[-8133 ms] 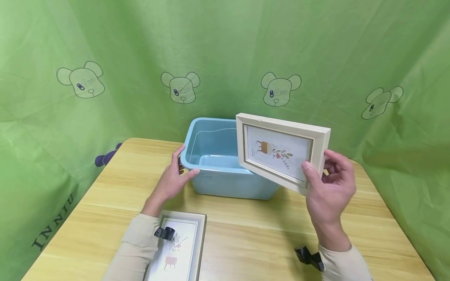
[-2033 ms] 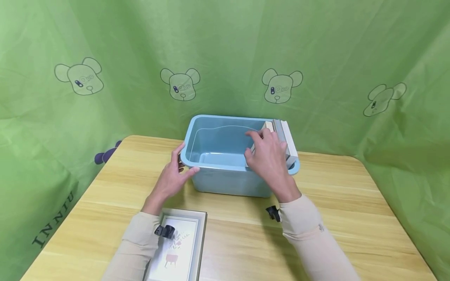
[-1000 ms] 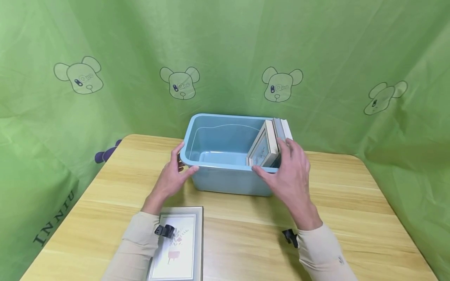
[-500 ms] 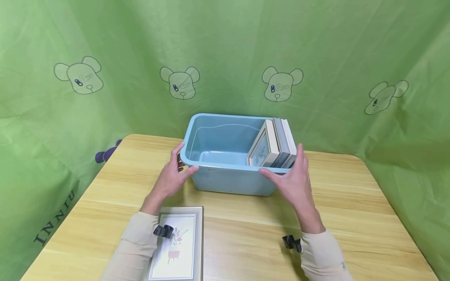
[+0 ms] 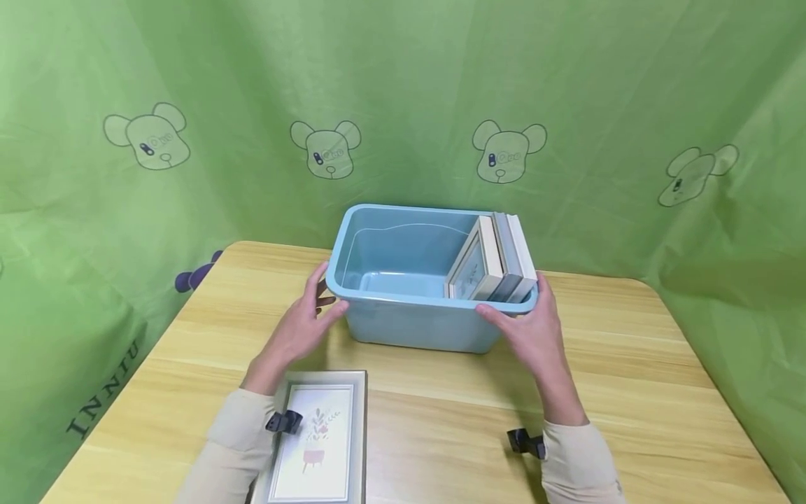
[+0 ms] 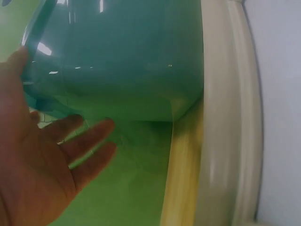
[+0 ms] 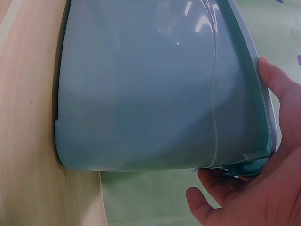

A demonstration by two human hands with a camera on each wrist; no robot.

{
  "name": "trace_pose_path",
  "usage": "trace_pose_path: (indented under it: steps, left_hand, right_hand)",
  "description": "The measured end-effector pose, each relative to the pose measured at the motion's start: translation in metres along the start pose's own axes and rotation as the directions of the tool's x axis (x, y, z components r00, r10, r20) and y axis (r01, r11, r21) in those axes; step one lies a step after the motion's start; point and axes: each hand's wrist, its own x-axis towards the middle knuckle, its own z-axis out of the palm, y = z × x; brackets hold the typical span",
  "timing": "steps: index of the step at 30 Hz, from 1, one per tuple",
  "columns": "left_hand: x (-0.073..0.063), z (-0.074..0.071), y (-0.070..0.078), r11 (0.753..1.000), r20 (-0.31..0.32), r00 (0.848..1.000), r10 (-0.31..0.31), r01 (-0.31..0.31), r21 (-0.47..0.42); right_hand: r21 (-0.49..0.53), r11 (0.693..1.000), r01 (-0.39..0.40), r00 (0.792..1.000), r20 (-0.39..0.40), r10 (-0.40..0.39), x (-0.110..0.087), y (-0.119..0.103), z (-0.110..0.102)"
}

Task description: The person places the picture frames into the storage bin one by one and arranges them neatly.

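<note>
A light blue plastic bin [image 5: 415, 323] stands at the back of the table. Inside, against its right end, lean a cream picture frame [image 5: 490, 269], a grey frame edge [image 5: 508, 255] and a white one [image 5: 522, 255]. My right hand [image 5: 535, 332] grips the bin's right front corner, thumb on the front rim and fingers tucked under the side lip in the right wrist view. My left hand [image 5: 301, 329] is at the left front corner, thumb near the rim [image 6: 29, 61] and the other fingers spread and fairly straight. Another picture frame [image 5: 317, 444] lies flat by my left forearm.
The wooden table [image 5: 453, 427] extends in front and to both sides of the bin. A green curtain [image 5: 415, 84] with bear-head outlines hangs close behind and around it. Black wrist mounts [image 5: 526, 443] stick out from both sleeves.
The cream frame, held in my right hand earlier, now leans in the bin. My right hand has left the frames for the bin's right corner. My left hand has loosened and shifted slightly outward.
</note>
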Motion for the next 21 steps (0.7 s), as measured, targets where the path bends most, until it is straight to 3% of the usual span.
trace_pose_path:
  steps: [4, 11, 15, 21]
  left_hand:
    - [-0.008, -0.002, -0.003, 0.992, 0.026, 0.999, -0.046, 0.043, 0.122]
    - [-0.02, -0.003, -0.006, 0.942, 0.069, 0.983, -0.167, 0.139, 0.305]
    - [-0.026, 0.001, -0.004, 0.909, 0.103, 0.978, -0.181, 0.126, 0.398]
    - [-0.037, 0.02, 0.011, 0.827, 0.16, 0.968, -0.193, 0.073, 0.557]
  right_hand:
    - [0.013, 1.0, -0.001, 1.0, -0.003, 0.001, -0.001, 0.001, -0.001]
    - [0.015, 1.0, 0.006, 1.0, -0.005, -0.006, 0.0, 0.003, -0.002]
    - [0.013, 1.0, 0.001, 1.0, 0.001, -0.002, 0.0, 0.002, -0.001]
    - [0.016, 1.0, 0.003, 1.0, 0.009, -0.003, 0.0, 0.0, 0.0]
